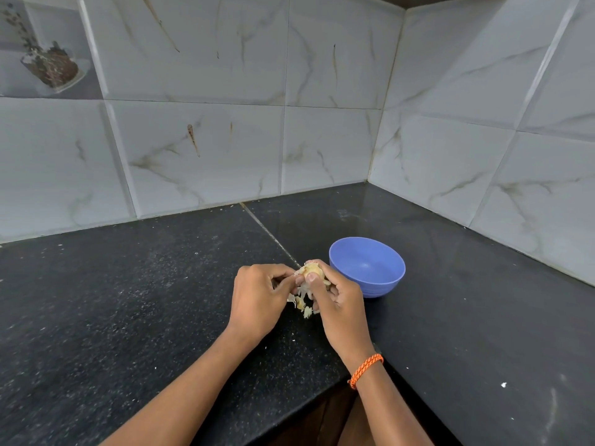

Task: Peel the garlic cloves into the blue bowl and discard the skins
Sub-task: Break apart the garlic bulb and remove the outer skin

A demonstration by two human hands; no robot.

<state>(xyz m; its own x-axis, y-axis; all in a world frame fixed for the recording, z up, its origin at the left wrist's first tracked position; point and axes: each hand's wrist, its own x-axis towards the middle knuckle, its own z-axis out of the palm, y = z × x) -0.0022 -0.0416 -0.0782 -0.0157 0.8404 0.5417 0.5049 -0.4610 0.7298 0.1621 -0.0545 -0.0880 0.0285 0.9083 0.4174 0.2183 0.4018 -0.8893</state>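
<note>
My right hand (341, 300) grips a pale yellow garlic piece (309, 270) between thumb and fingers, just above the black counter. My left hand (257, 294) pinches the papery skin at the garlic's left side. Loose whitish skins (302, 300) hang and lie under both hands. The blue bowl (386, 278) stands right of my hands, its rim almost touching my right fingers; nothing is visible inside it.
The black granite counter (145, 300) runs into a corner of white marble-look tiles (322, 149) behind and to the right. Its front edge (335, 381) drops away below my right wrist, which wears an orange band (367, 370). Small white flecks dot the counter.
</note>
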